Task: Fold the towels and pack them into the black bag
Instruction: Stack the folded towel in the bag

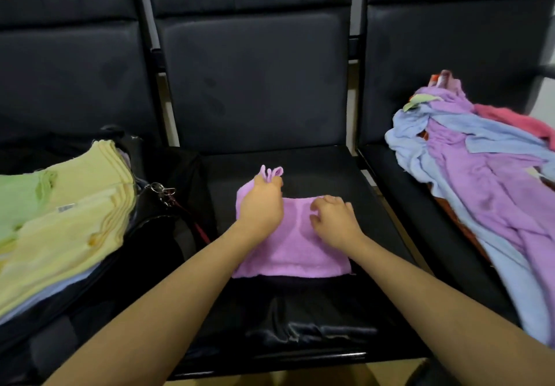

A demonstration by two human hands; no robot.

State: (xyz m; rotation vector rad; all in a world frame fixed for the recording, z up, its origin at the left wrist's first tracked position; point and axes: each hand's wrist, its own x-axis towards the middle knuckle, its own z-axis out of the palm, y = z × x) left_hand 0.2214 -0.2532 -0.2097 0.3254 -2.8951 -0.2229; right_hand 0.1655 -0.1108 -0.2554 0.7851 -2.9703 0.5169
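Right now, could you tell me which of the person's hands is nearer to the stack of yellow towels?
Left. The left hand pinches the purple towel's far left corner, on the side toward the yellow towels; the right hand rests farther right on that towel.

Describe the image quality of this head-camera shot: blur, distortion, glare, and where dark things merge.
Head view: wide-angle bending bows the chair backs outward; the folded yellow stack at left is smeared soft, while the purple towel and both hands, left hand and right hand, are fairly sharp; faint glare streaks the seat front edge; the black bag melts into the dark seat.
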